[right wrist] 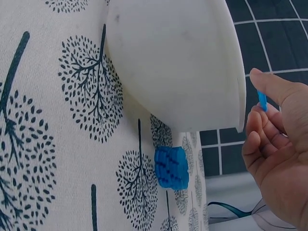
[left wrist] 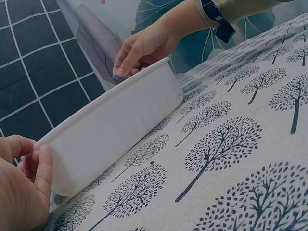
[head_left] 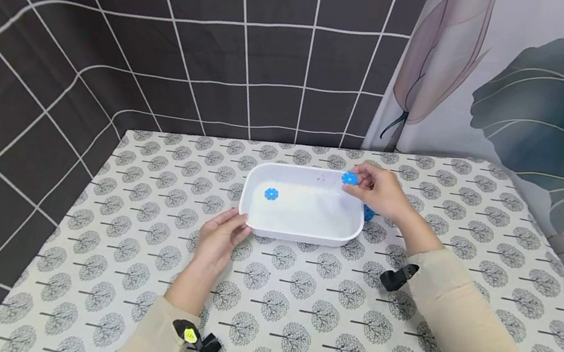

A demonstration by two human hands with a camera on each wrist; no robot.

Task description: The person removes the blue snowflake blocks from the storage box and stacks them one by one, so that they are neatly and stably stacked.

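Observation:
A white rectangular plastic tray (head_left: 300, 238) lies on the table, with one notched blue plastic disc (head_left: 271, 194) on its floor at the left. My left hand (head_left: 219, 237) grips the tray's near-left corner; in the left wrist view its fingers (left wrist: 44, 175) lie on the outer wall and at the rim. Above the tray's far-right corner, my right hand (head_left: 380, 191) pinches another blue disc (head_left: 350, 178) between thumb and fingers. The right wrist view shows that disc (right wrist: 262, 101) edge-on. A stack of blue discs (right wrist: 171, 167) stands on the table just right of the tray, partly hidden by the right hand in the head view.
A pale tablecloth (head_left: 270, 322) printed with dark trees covers the table. Behind it hangs a dark curtain (head_left: 274, 51) with a white grid, and a pale curtain (head_left: 545, 119) with large leaves at the right. Each sleeve carries a black wrist camera (head_left: 399, 277).

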